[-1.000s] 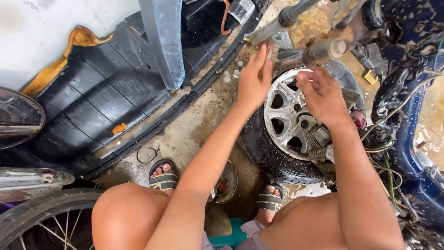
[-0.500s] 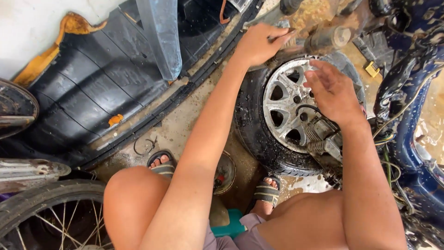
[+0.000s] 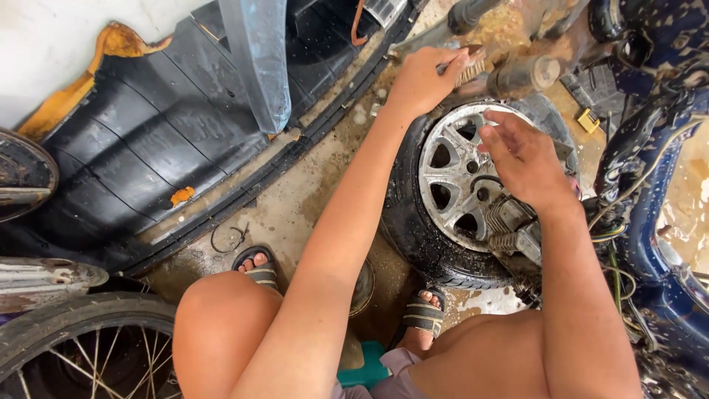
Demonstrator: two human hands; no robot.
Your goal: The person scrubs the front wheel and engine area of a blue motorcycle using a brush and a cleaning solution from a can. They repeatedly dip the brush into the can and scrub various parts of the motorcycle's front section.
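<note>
Left hand (image 3: 421, 77) now grips a brush (image 3: 465, 68); right hand (image 3: 521, 159) hovers open, unchanged.

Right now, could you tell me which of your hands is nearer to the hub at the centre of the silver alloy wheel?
The right hand. It hovers over the wheel's spokes, just right of the hub. The left hand is up past the tyre's top edge, gripping a brush.

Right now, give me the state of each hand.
Left hand: closed, holding a brush.
Right hand: open, empty, over the alloy wheel.
</note>
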